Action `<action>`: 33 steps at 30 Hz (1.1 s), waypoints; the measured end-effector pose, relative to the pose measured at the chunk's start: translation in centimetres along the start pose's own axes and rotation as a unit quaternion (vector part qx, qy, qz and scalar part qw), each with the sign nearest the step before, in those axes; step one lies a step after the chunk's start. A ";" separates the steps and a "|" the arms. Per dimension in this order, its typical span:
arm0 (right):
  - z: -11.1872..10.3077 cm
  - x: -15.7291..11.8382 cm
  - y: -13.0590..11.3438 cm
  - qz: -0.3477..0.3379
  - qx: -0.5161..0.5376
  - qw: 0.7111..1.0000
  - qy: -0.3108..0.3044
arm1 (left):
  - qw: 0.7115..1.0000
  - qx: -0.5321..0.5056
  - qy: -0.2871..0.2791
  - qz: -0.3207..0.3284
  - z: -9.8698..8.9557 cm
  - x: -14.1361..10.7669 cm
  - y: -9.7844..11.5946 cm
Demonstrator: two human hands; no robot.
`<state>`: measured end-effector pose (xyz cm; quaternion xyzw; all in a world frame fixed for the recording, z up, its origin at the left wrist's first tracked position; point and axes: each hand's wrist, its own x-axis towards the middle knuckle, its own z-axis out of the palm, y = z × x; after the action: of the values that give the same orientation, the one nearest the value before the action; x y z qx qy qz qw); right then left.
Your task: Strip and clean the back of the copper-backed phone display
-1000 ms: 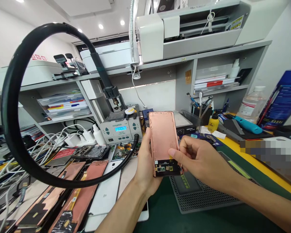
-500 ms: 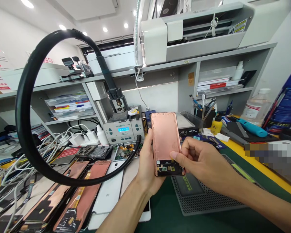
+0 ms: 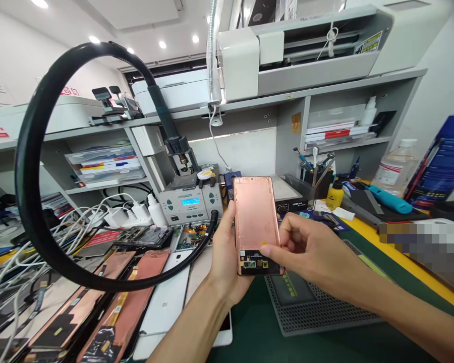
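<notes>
Right hand [image 3: 310, 249] has slid its thumb down to the black strip's [image 3: 257, 269] top edge, so work seems centred there; its fingers curl nearly closed, grip unclear, while the left hand [image 3: 225, 267] clasps the copper-faced phone panel [image 3: 255, 212] above the green mat [image 3: 245, 330].

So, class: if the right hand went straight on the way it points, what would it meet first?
The copper-coloured phone panel: the right hand appears to touch its lower part. Beyond it, the left hand probably comes next, though depth is unclear.
</notes>
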<state>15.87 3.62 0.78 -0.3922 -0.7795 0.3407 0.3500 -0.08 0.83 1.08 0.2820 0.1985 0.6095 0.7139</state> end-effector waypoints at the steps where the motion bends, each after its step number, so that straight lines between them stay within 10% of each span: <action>1: -0.1 0.1 0.0 0.006 0.006 1.000 -0.008 | 1.000 0.001 0.000 0.000 0.0 0.0 0.0; 25: 0.0 0.3 -0.7 -0.009 0.197 0.980 0.009 | 0.998 0.026 -0.038 -0.038 -0.2 0.0 0.2; 29: -2.0 1.3 -0.5 -0.017 0.054 0.996 0.068 | 0.998 0.055 -0.022 -0.028 -0.4 0.2 1.2; 33: -5.3 3.0 0.3 0.042 -0.147 0.982 -0.112 | 0.995 0.089 0.019 0.033 -0.7 0.2 2.4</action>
<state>18.94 7.65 4.08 -0.4312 -0.8381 0.2785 0.1848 -2.30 1.36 2.14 0.3392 0.2561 0.6179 0.6615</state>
